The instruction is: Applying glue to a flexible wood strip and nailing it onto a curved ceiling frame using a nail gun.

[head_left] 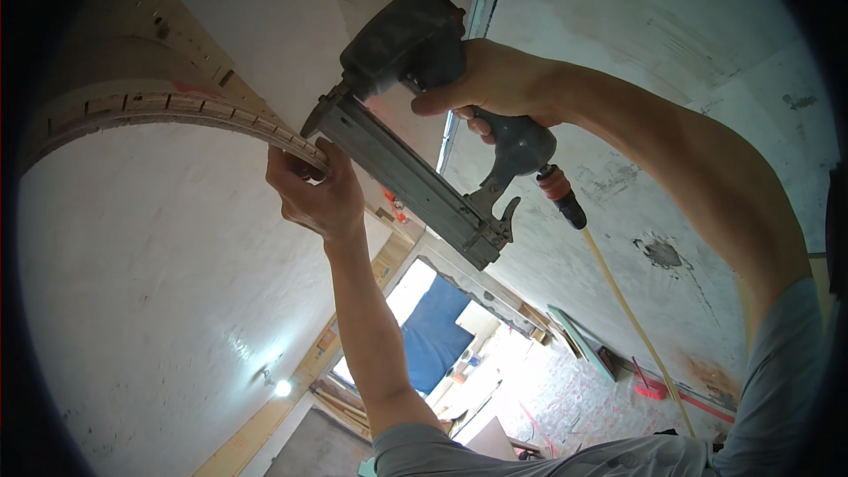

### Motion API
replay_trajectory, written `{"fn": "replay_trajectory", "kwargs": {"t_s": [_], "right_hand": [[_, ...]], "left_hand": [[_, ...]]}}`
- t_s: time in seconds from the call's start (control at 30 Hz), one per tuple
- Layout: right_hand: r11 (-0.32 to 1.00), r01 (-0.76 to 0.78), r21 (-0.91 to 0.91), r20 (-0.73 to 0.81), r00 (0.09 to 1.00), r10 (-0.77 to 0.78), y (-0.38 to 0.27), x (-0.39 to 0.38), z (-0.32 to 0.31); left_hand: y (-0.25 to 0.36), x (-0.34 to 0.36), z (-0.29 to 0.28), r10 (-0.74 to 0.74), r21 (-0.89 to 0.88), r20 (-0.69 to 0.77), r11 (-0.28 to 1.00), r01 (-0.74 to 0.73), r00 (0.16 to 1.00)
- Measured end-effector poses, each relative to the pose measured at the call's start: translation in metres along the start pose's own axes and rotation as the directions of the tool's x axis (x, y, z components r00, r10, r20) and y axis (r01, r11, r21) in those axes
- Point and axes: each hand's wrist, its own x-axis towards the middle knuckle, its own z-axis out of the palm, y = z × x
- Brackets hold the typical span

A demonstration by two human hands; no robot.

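My right hand (508, 79) is raised and wrapped around the handle of a dark pneumatic nail gun (402, 181). The gun's long magazine slants down to the right, and its nose points left at the end of a curved, slotted wooden strip (208, 108). Whether the nose touches the strip cannot be told. My left hand (320, 199) pinches the strip's near end from below, close to the nose; some of its fingers are hidden behind the strip. A pale yellow air hose (627, 300) hangs from a red and black coupling (562, 196) at the gun's handle.
Wooden boards (190, 31) run along the ceiling beside the arch. A lit lamp (283, 388) shines at lower left. Blue cloth (435, 336) covers part of a window. Leaning panels (579, 340) and a red broom (650, 388) are on the floor side at lower right.
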Motion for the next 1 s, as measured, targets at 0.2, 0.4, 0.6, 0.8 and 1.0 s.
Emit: {"fn": "replay_trajectory", "kwargs": {"t_s": [0.2,0.4,0.6,0.8,1.0], "right_hand": [[0.999,-0.012,0.035,0.004,1.0,0.012,0.006,0.004,0.0],[0.999,0.011,0.038,0.046,0.999,-0.012,0.01,0.009,0.0],[1.0,0.002,0.026,0.054,0.999,-0.003,0.009,0.011,-0.001],[1.0,0.01,0.015,0.063,0.998,-0.011,0.009,0.012,-0.003],[1.0,-0.019,-0.01,0.047,0.999,0.019,0.011,0.016,-0.005]], "left_hand": [[0.004,0.003,0.002,-0.027,-0.052,-0.015,0.998,0.027,1.0],[0.0,-0.001,0.004,-0.03,-0.058,-0.038,0.998,0.028,0.999],[-0.009,-0.005,0.009,-0.095,-0.103,-0.062,0.991,0.088,0.994],[-0.008,-0.005,0.007,-0.091,-0.07,-0.054,0.994,0.087,0.994],[-0.001,-0.004,0.005,-0.164,-0.08,-0.034,0.984,0.161,0.986]]}}
